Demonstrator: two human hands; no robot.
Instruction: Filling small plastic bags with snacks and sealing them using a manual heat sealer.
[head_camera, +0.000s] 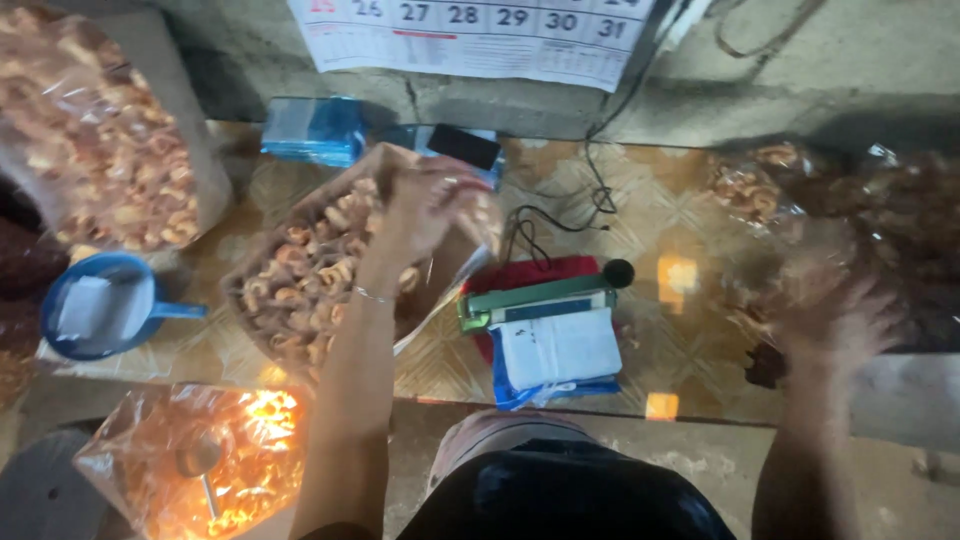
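bare forearms, thin bracelet (371, 295) on left wrist

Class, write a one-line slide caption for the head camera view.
Left hand grips a clear bag of fried snacks on the table; blurred right hand reaches toward more bags.

Left hand (425, 205) raised over clear bag of curled snacks (300, 275), fingers bent at bag's upper opening; thin bracelet (372, 295) on wrist. Right hand (840, 320) blurred, fingers spread, just beside smaller snack bags (760, 185) at right edge of glossy patterned table (680, 330); grip not discernible. Heat-sealer device (535, 300), red base with green bar, at table centre, white pouch stack (558, 350) directly in front. Black cable (590, 190) running from device toward wall. Blue scoop (95, 305) at left edge. Large snack bag (95, 130) top left. Open bag with metal scoop (200, 465) below table. Blue packet stack (315, 128) against wall, wall calendar (480, 35) above
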